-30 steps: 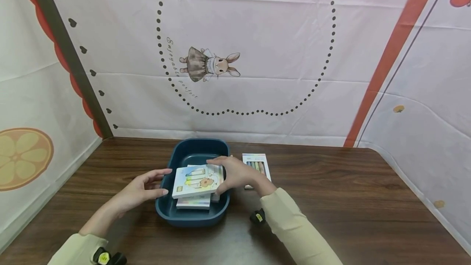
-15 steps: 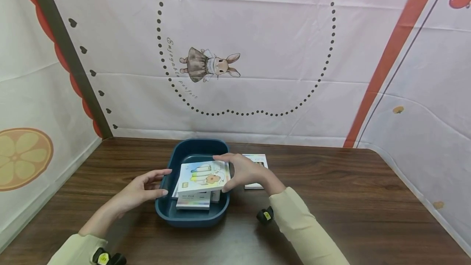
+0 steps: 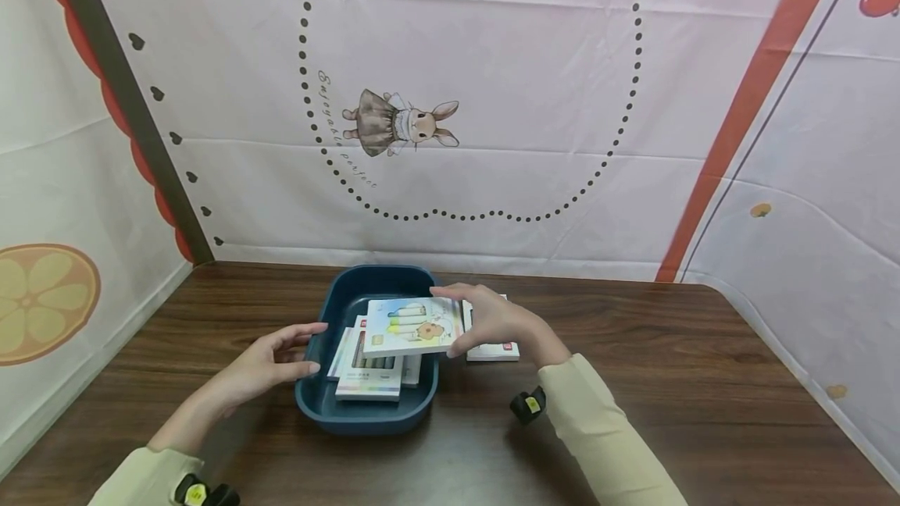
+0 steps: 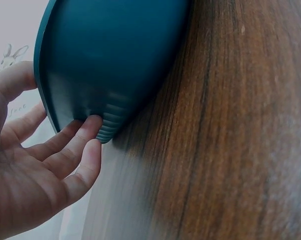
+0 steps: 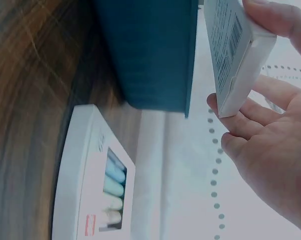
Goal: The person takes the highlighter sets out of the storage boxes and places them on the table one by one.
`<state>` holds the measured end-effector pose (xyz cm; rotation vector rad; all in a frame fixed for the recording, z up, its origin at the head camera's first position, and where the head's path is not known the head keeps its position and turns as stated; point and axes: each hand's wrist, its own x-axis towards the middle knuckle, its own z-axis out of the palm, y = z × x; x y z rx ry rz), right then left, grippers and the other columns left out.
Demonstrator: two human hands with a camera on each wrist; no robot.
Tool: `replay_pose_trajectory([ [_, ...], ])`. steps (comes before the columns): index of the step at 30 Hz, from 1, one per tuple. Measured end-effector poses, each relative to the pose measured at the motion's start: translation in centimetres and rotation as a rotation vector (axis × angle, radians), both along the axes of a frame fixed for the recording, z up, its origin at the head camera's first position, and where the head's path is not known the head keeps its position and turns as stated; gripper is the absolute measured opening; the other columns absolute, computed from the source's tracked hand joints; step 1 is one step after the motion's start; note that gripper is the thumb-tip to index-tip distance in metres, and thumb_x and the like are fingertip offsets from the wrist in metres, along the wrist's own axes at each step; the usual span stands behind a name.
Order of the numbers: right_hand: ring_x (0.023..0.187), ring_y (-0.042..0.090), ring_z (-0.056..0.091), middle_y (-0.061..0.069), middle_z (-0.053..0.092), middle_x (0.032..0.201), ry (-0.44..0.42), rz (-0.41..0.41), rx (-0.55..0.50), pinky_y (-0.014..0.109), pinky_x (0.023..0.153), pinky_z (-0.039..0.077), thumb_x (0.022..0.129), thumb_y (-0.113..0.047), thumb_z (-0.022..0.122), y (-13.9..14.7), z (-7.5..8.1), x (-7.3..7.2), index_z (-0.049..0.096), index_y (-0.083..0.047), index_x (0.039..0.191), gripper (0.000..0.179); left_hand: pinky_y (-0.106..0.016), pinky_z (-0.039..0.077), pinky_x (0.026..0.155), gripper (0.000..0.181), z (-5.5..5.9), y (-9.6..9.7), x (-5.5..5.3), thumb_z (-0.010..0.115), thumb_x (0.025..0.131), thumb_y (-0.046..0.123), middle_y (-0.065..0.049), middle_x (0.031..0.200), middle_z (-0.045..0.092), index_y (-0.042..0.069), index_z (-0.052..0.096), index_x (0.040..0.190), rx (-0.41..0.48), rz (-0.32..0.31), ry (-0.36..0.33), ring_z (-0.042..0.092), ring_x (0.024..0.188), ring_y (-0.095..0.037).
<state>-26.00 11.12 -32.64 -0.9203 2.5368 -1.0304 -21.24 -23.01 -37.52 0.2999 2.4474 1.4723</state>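
Note:
My right hand (image 3: pixel 495 324) grips a flat white marker box (image 3: pixel 404 334) at its right end, thumb on the near side and fingers on the far side. Pictures of highlighters and a small bear cover its top. Seen from the right wrist, the same box (image 5: pixel 245 70) shows a barcode on its underside, above the bin's rim. The blue plastic bin (image 3: pixel 369 425) holds several more white pen boxes (image 3: pixel 373 387), partly hidden by the raised one. Against the bin's left side lies my left hand (image 3: pixel 274 358), its relaxed fingers (image 4: pixel 80 132) touching the outer wall.
Right of the bin, another white box of coloured pens (image 3: pixel 498 353) lies on the wooden table (image 3: pixel 633 389), partly behind my right hand. A printed cloth (image 3: pixel 534 100) hangs along the back and both sides.
My right hand has lifted the marker box off the stack and carried it right, over the bin's right rim. More of the boxes below now show. The left hand stays put.

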Motion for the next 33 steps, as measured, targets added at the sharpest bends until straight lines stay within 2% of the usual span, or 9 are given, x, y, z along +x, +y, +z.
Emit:
replay_pose_trajectory([
  [5, 0.11, 0.017, 0.042, 0.003, 0.041, 0.139, 0.006, -0.035, 0.008, 0.038, 0.091, 0.038, 0.064, -0.015, 0.08, 1.3, 0.5, -0.1, 0.04, -0.018, 0.137, 0.083, -0.042, 0.049, 0.085, 0.064, 0.1, 0.1, -0.2, 0.066, 0.082, 0.026, -0.024, 0.134, 0.04, 0.007, 0.037, 0.136, -0.005, 0.01, -0.014, 0.05, 0.114, -0.035],
  [13, 0.107, 0.017, 0.044, 0.001, 0.04, 0.14, -0.002, -0.121, 0.028, 0.031, 0.084, 0.04, 0.064, -0.015, 0.08, 3.7, 0.8, -0.3, 0.04, -0.024, 0.137, 0.084, -0.043, 0.048, 0.086, 0.065, 0.1, 0.1, -0.3, 0.067, 0.081, 0.028, -0.023, 0.134, 0.041, 0.009, 0.038, 0.136, -0.03, 0.024, -0.023, 0.05, 0.114, -0.035],
  [18, 0.112, 0.019, 0.043, 0.0, 0.038, 0.141, 0.0, -0.16, 0.047, 0.036, 0.088, 0.04, 0.064, -0.014, 0.08, 5.2, 0.8, -0.4, 0.039, -0.02, 0.138, 0.085, -0.043, 0.049, 0.086, 0.065, 0.0, 0.0, -0.2, 0.067, 0.081, 0.028, -0.023, 0.134, 0.041, 0.009, 0.038, 0.136, -0.024, 0.022, -0.021, 0.05, 0.114, -0.035],
  [23, 0.122, 0.021, 0.039, 0.004, 0.039, 0.141, 0.037, -0.147, 0.058, 0.046, 0.097, 0.036, 0.064, -0.013, 0.079, 6.6, 1.0, -0.5, 0.038, -0.017, 0.138, 0.084, -0.042, 0.049, 0.086, 0.065, 0.0, 0.0, -0.2, 0.067, 0.081, 0.027, -0.023, 0.134, 0.04, 0.008, 0.037, 0.137, -0.017, 0.017, -0.019, 0.05, 0.115, -0.035],
  [25, 0.12, 0.021, 0.04, 0.005, 0.04, 0.14, 0.04, -0.145, 0.051, 0.048, 0.098, 0.035, 0.064, -0.011, 0.078, 7.1, 1.0, -0.6, 0.038, -0.017, 0.138, 0.084, -0.042, 0.049, 0.086, 0.065, 0.0, -0.1, -0.2, 0.066, 0.082, 0.026, -0.024, 0.135, 0.04, 0.008, 0.037, 0.137, -0.015, 0.015, -0.019, 0.049, 0.115, -0.035],
  [33, 0.105, 0.02, 0.046, 0.006, 0.044, 0.137, 0.015, -0.17, 0.029, 0.04, 0.091, 0.038, 0.062, -0.008, 0.077, 9.4, 1.0, -0.7, 0.038, -0.015, 0.138, 0.085, -0.042, 0.049, 0.086, 0.065, 0.0, -0.1, -0.2, 0.066, 0.082, 0.026, -0.024, 0.135, 0.039, 0.008, 0.037, 0.137, -0.013, 0.009, -0.014, 0.049, 0.115, -0.035],
])
